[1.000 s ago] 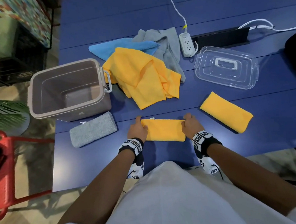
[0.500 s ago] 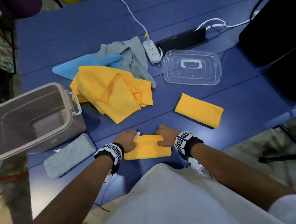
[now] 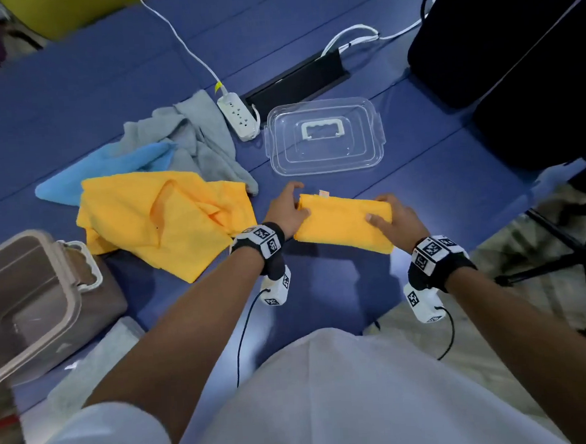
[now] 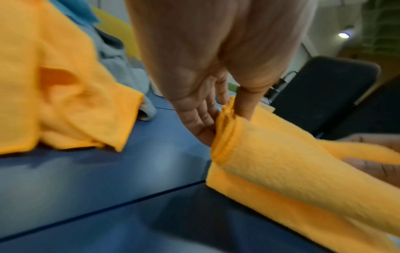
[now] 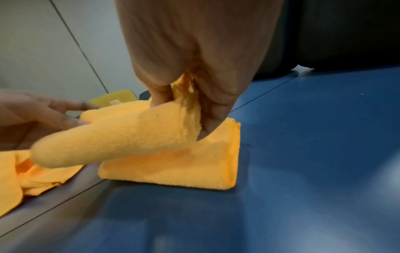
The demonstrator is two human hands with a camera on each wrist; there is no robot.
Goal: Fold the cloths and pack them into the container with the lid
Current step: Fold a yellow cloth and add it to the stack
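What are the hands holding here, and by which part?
A folded yellow cloth, one short end in each grip: the left hand pinches its left end, the right hand its right end. It hangs over a second folded yellow cloth.

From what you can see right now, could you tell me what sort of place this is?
Probably an office or lab set up for recording, not a home: a wide blue table with a cable slot, a white power strip lying on it, and tripod legs beside it.
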